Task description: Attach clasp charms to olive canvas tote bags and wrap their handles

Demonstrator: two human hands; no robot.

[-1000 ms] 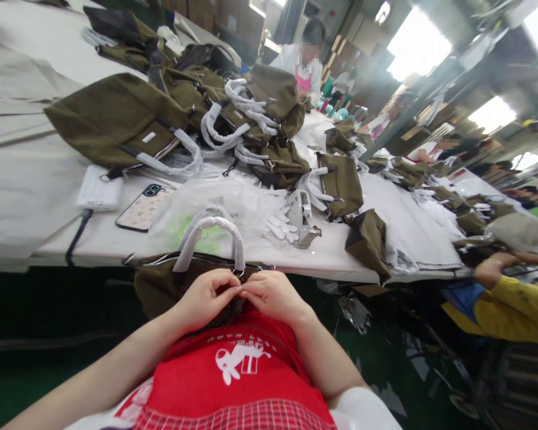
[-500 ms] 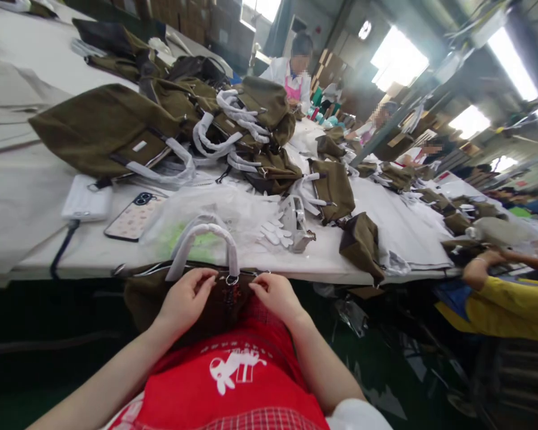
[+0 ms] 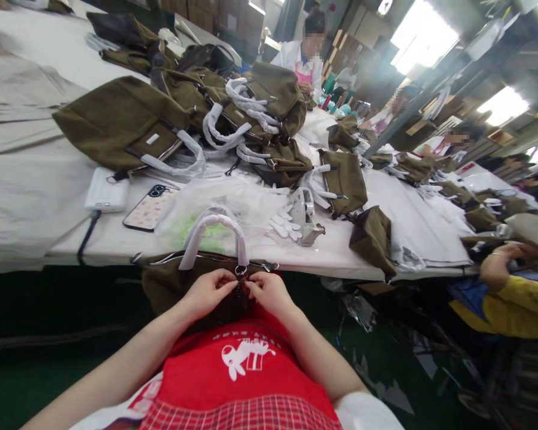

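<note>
An olive-brown handbag (image 3: 161,285) rests against the table's front edge, its zipped top upward. Its arched handle (image 3: 213,222) is wrapped in white material. Just below the metal ring at the handle's right foot hangs a dark, reddish charm (image 3: 241,286). My left hand (image 3: 213,291) has thumb and fingers pinched at the charm's left side. From the right, my right hand (image 3: 269,291) pinches at the same charm. The fingertips hide most of it, so its exact kind does not show.
Olive handbags (image 3: 125,122) are heaped across the table (image 3: 67,245). Near the front edge lie a phone (image 3: 146,209), a white power bank (image 3: 107,190) with a cable, clear plastic bags, white tags (image 3: 283,224) and a tape dispenser (image 3: 305,218). A co-worker's yellow sleeve (image 3: 520,304) is at right.
Both hands have come together at the charm below the handle ring; before, they were apart on either side of it. The whole view has shifted slightly.
</note>
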